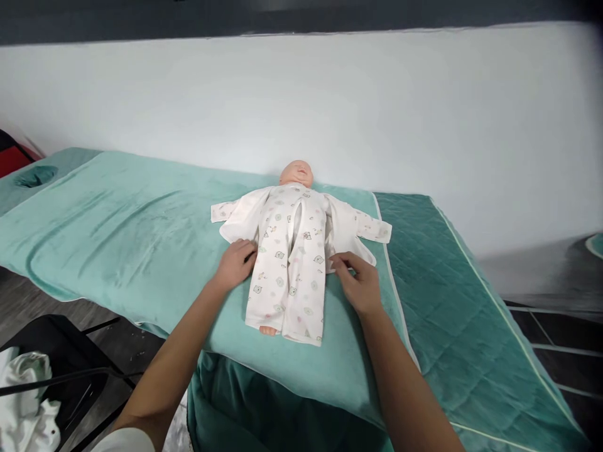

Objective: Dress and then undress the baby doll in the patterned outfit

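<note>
A baby doll (296,172) in a white printed cotton romper (289,263) lies face-up on a light green plush towel (117,232) spread over a teal quilted massage bed (438,295). The left hand (234,265) rests flat, fingers loosely spread, at the romper's hip; the right hand (358,281) pinches the garment's open side flap — fingers narrowed on cloth. At lower left, a black chair (56,351) holds crumpled white fabric (23,395).

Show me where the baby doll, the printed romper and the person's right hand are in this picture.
baby doll (296,172), head view, on its head.
printed romper (288,263), head view, on the middle of its front.
right hand (360,284), head view, on the back of the hand.
</note>
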A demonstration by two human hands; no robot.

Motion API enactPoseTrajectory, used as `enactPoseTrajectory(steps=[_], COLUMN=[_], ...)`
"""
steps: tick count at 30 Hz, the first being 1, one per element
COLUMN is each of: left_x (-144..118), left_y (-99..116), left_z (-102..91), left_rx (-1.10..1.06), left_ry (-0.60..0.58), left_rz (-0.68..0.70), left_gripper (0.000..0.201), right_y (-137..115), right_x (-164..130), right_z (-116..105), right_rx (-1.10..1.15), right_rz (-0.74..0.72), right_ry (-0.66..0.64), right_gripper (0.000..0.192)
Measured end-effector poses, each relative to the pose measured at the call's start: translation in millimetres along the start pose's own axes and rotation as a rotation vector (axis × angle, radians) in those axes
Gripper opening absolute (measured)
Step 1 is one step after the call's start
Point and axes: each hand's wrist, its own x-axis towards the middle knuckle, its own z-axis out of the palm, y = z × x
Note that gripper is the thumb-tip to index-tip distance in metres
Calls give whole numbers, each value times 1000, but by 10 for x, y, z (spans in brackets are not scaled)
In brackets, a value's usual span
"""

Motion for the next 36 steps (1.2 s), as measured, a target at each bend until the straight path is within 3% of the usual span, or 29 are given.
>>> enactPoseTrajectory(steps=[4,6,9,14,16,18,19,20,22,24,26,29,31,32,36], left_x=[163,238,306,331,328,314,303,290,265,266,314,463,570,617,787], left_y=[-265,-390,-496,-510,-506,-505,-505,-504,-490,-449,-356,-64,227,382,801], left_z=[-14,-17,-5,20,12,-13,-33,-55,-106,-149,-179,-224,-295,-348,-584], left_rx=[154,274,349,333,313,269,217,133,-120,-413,-664,-911,-929,-882,-677], left_ry=[157,209,269,297,287,275,277,289,341,398,450,508,454,351,-243], left_rz=[-281,-427,-593,-669,-660,-638,-630,-626,-620,-597,-576,-552,-455,-366,-5], left_gripper=[22,27,38,34,29,24,22,21,21,23,29,33,34,34,31], right_y=[263,385,502,507,344,38,-153,-351,-700,-888,-883,-664,-520,-472,-431], right_x=[111,168,227,414,525,606,625,630,613,598,629,790,971,1079,1549], right_z=[-113,-179,-262,-319,-302,-266,-247,-230,-209,-202,-193,-137,-60,-9,239], right_rx=[-340,-537,-629,-441,-246,-43,37,104,113,98,117,177,197,194,44], right_rz=[156,237,388,535,479,328,221,73,-141,-185,-123,28,118,154,222], right_ry=[258,266,177,90,172,265,257,171,-207,-399,-373,-162,-52,-1,130], right_gripper=[27,33,42,30,25,24,24,22,16,12,13,19,19,19,21])
